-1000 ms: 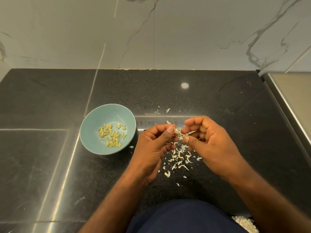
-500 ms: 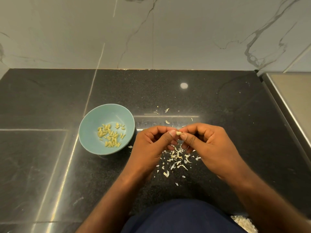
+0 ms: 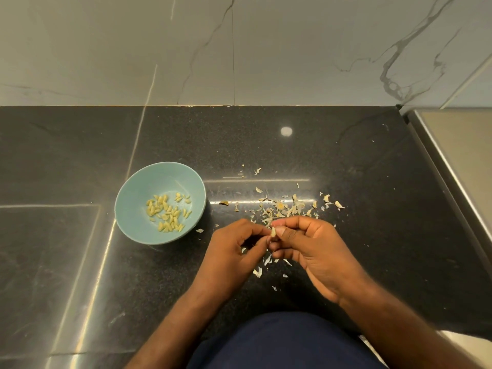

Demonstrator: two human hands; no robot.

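Note:
My left hand [image 3: 231, 254] and my right hand [image 3: 314, 251] meet fingertip to fingertip above the black counter [image 3: 346, 169]. Between them they pinch one small pale seed [image 3: 273, 231], still partly in its husk. A light blue bowl [image 3: 138, 190] stands to the left of my hands and holds several peeled yellowish seeds [image 3: 167, 212]. A scatter of pale husk pieces [image 3: 287, 206] lies on the counter just beyond and under my hands.
A marble wall [image 3: 239, 49] rises behind the counter. A metal-edged surface [image 3: 458, 155] borders the counter on the right. My dark blue clothing [image 3: 279, 342] fills the bottom centre.
Both hands have drawn nearer to me and lower in the view, uncovering the husk pile beyond them. The fingertips closed together on the seed.

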